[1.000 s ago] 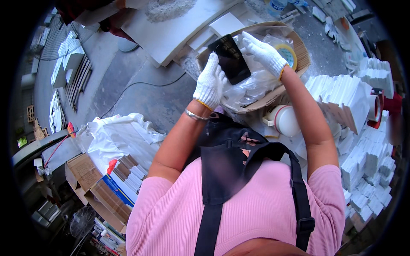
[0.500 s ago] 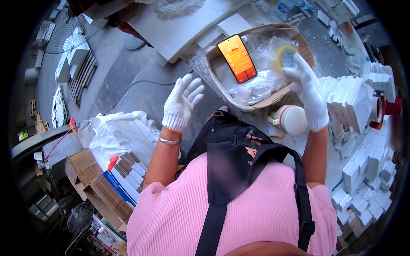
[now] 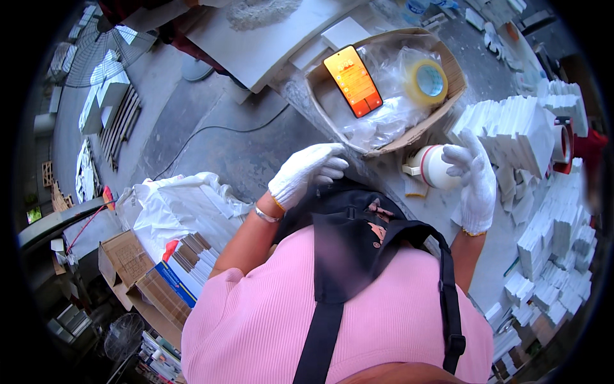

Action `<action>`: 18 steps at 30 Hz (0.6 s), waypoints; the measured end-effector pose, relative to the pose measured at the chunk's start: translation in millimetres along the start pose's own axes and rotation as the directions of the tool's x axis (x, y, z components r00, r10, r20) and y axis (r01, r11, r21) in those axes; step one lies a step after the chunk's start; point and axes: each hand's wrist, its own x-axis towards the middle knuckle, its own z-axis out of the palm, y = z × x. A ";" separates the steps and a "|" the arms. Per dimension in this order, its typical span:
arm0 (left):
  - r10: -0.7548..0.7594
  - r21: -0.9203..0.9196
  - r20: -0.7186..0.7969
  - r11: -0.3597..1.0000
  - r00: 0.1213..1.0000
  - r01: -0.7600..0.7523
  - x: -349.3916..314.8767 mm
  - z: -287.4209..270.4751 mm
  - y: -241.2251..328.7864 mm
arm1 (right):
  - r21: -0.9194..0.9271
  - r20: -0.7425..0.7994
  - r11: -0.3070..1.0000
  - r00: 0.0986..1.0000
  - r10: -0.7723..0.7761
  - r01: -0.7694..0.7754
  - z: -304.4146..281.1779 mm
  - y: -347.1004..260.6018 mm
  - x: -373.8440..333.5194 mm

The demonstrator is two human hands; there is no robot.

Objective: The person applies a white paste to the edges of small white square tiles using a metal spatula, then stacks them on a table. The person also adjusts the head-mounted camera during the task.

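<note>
White knit gloves cover both hands. My left hand (image 3: 310,174) hovers in front of my black apron (image 3: 345,256), fingers stretched out and nothing in them. My right hand (image 3: 474,182) is raised with its fingers apart, nearest to a cream mug (image 3: 438,168) with a red band. It overlaps the mug's right side; whether they touch I cannot tell. Beyond the hands is a torn cardboard box (image 3: 400,146) lined with clear plastic film (image 3: 384,121). On the film lie a phone (image 3: 353,82) with a lit orange screen and a roll of clear tape (image 3: 425,83).
Stacked white tiles (image 3: 511,131) stand at the right, with more tile stacks (image 3: 553,237) nearer. A white plastic sheet (image 3: 185,208) and cardboard boxes (image 3: 125,256) are at the left. A dark cable (image 3: 224,128) crosses the floor. Another person's sleeve (image 3: 144,16) shows at the top left.
My right hand has drawn back from the tape roll toward me, beside the mug. My left hand has moved right and nearer to me, in front of the apron.
</note>
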 end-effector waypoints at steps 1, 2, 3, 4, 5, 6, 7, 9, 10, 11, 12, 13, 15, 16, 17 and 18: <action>-0.024 0.068 0.016 0.997 1.000 0.023 -1.0 4.1 3.8 | 0.002 -0.021 1.000 1.000 0.010 -0.010 0.8 0.1 -5.2; -0.023 0.110 0.023 0.994 0.999 0.021 -1.9 9.8 5.1 | 0.004 -0.043 1.000 0.999 0.020 -0.020 1.0 -0.1 -11.6; -0.025 0.136 0.054 0.990 0.998 0.017 -2.3 14.7 6.4 | 0.007 -0.064 1.000 0.997 0.031 -0.031 0.1 0.5 -18.0; -0.025 0.163 0.081 0.987 0.996 0.011 -4.2 19.8 8.2 | 0.027 -0.069 0.999 0.997 0.034 -0.032 -1.9 1.4 -24.2; -0.025 0.189 0.108 0.982 0.994 0.004 -4.7 24.4 8.0 | 0.047 -0.074 0.998 0.997 0.036 -0.033 -4.9 3.4 -30.5; -0.042 0.217 0.128 0.976 0.991 0.013 1.0 24.9 2.0 | 0.067 -0.078 0.997 0.996 0.039 -0.034 -8.4 5.7 -37.7; -0.044 0.250 0.133 0.968 0.990 0.010 1.8 30.9 1.7 | 0.069 -0.097 0.997 0.995 0.034 -0.028 -12.1 8.0 -44.8; -0.049 0.311 0.141 0.950 0.989 0.002 0.8 46.1 -1.5 | 0.071 -0.131 0.997 0.991 0.024 -0.015 -20.7 12.7 -61.7; -0.049 0.315 0.161 0.949 0.986 -0.005 2.0 52.7 -5.6 | 0.083 -0.145 0.996 0.989 0.027 -0.015 -25.1 14.1 -70.1; -0.053 0.342 0.162 0.940 0.985 -0.006 1.3 61.4 -9.5 | 0.094 -0.157 0.995 0.987 0.030 -0.015 -29.9 15.2 -79.2; -0.056 0.367 0.162 0.930 0.985 -0.007 -0.8 72.1 -13.2 | 0.104 -0.167 0.994 0.985 0.033 -0.016 -35.1 16.7 -88.8; -0.058 0.390 0.159 0.921 0.986 -0.009 -1.9 82.1 -18.8 | 0.095 -0.180 0.995 0.983 0.027 -0.010 -41.5 23.2 -98.5; -0.078 0.417 0.187 0.909 0.979 -0.007 0.2 100.7 -33.0 | 0.075 -0.214 0.997 0.976 0.027 -0.011 -57.1 33.6 -122.0; -0.082 0.418 0.197 0.909 0.977 -0.008 1.1 110.0 -42.7 | 0.099 -0.239 0.994 0.969 0.066 -0.043 -60.2 30.8 -134.9; -0.086 0.417 0.208 0.909 0.974 -0.009 2.0 119.2 -51.6 | 0.083 -0.233 0.995 0.970 0.065 -0.047 -69.6 35.9 -148.1; -0.132 0.442 0.219 0.897 0.967 0.022 3.9 129.5 -61.3 | 0.067 -0.226 0.996 0.972 0.064 -0.050 -80.8 44.2 -162.0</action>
